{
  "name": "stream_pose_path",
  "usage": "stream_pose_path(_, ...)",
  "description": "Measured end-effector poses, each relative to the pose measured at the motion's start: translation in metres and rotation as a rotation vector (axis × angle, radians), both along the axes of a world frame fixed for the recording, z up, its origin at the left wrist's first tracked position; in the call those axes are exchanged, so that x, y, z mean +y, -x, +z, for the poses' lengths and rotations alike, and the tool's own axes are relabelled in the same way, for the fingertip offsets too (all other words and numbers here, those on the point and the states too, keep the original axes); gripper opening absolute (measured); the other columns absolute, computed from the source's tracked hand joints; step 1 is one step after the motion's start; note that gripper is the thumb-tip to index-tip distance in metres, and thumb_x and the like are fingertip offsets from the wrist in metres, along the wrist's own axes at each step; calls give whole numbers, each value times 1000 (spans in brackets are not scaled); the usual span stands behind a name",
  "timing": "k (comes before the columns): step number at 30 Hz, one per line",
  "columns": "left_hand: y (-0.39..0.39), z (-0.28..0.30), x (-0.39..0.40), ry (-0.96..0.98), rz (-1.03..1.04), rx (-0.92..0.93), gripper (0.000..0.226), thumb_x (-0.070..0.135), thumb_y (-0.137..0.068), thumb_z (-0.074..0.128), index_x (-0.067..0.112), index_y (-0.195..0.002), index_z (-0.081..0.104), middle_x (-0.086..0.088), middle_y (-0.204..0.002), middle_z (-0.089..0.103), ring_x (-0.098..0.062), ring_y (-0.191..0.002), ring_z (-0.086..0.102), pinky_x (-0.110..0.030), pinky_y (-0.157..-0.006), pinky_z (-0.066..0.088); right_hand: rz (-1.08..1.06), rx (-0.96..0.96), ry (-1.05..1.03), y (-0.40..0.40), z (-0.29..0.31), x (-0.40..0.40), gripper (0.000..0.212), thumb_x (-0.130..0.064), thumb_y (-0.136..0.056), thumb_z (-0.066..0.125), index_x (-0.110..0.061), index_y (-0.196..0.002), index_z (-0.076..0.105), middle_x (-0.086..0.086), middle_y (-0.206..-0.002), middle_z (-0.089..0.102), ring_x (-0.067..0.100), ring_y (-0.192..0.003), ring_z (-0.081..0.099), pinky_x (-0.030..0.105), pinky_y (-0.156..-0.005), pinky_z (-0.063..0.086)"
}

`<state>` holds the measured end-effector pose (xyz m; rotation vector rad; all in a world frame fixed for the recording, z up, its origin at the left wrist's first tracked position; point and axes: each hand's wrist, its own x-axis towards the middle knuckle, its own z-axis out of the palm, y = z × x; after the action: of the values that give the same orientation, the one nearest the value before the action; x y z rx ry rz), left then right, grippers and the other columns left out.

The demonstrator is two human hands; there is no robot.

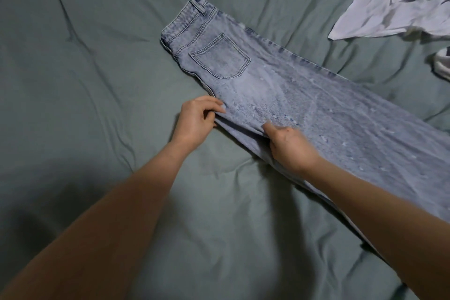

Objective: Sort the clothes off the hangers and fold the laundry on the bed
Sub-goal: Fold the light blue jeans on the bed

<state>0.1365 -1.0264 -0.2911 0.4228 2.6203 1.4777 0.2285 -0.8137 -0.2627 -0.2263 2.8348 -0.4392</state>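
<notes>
Wrinkled grey-green bedsheet point(97, 80) fills view; dim light, dark shadow lower left.

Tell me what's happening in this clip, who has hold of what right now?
A person is working on a pair of light blue jeans laid out on a green bedsheet, back pocket up, one leg over the other. Both hands grip the near edge of the denim around the seat: the left hand pinches the fabric edge, and the right hand grasps it a little further down the leg. A crumpled white garment lies apart at the upper right, not yet folded.
</notes>
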Motion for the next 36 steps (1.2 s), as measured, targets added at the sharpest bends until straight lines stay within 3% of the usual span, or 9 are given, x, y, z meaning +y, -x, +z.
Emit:
stream_pose_path(2,-2,-4,-4,8,13,-50,40,-18,-78,45,5,-84,77,2,-100,67,-11,-87,65,-36,-77,58,44,-107,0,-8,-2,5,36,-25,-96,50,-5,-124,47,15,-129,55,31,-114,57,33,-82,42)
stream_pose_path(4,-5,0,-4,37,-9,-70,45,-19,-77,41,6,-85,78,0,-108,68,-19,-95,66,-34,-78,58,90,-192,-8,-18,-3,8,59,-23,-100,42,-5,-151,19,11,-159,16,21,-145,23,20,-113,17)
stream_pose_path(6,-9,3,-5,183,-79,-9,46,-16,-77,44,11,-86,79,0,-119,67,-23,-105,65,-30,-87,53,154,-259,-67,-31,-1,4,70,2,-94,37,-4,-151,-4,12,-159,-12,20,-148,-6,17,-112,-7)
stream_pose_path(9,-11,8,-8,641,-225,127,42,-3,-84,52,27,-99,77,12,-131,60,-20,-111,58,-24,-79,43,150,-320,-86,-52,0,-4,83,15,-82,32,-4,-150,-11,10,-156,-22,20,-146,-18,20,-112,-13)
stream_pose_path(14,-22,5,7,697,-590,647,30,5,-70,74,17,-97,72,-4,-112,67,-25,-106,54,-35,-88,40,-52,-224,132,-63,-12,0,63,5,-92,42,-10,-151,24,5,-161,11,18,-146,18,18,-113,13)
stream_pose_path(17,-34,5,22,626,-809,497,36,15,-86,43,10,-111,69,-8,-119,67,-30,-109,64,-42,-85,55,-183,33,216,-71,-11,9,20,-11,-93,56,-4,-112,57,13,-124,57,31,-104,61,40,-84,50)
stream_pose_path(22,-29,1,15,628,-656,314,46,4,-90,51,22,-131,58,-1,-130,62,-25,-111,63,-34,-86,48,-639,32,436,-78,-9,29,6,-8,-86,65,-10,-80,66,0,-79,66,12,-72,58,5,-61,39)
stream_pose_path(26,-33,8,22,582,-680,369,25,21,-90,58,22,-111,71,0,-103,72,-26,-94,67,-40,-72,56,-779,0,508,-73,-15,31,19,2,-80,63,-16,-75,59,-9,-65,58,4,-59,52,7,-52,36)
stream_pose_path(36,-34,-2,44,497,-919,487,18,11,-81,61,16,-87,77,-2,-78,63,-28,-76,57,-32,-58,48,-291,48,272,-102,-27,37,27,8,-78,60,-2,-103,66,11,-113,63,28,-104,61,23,-89,41)
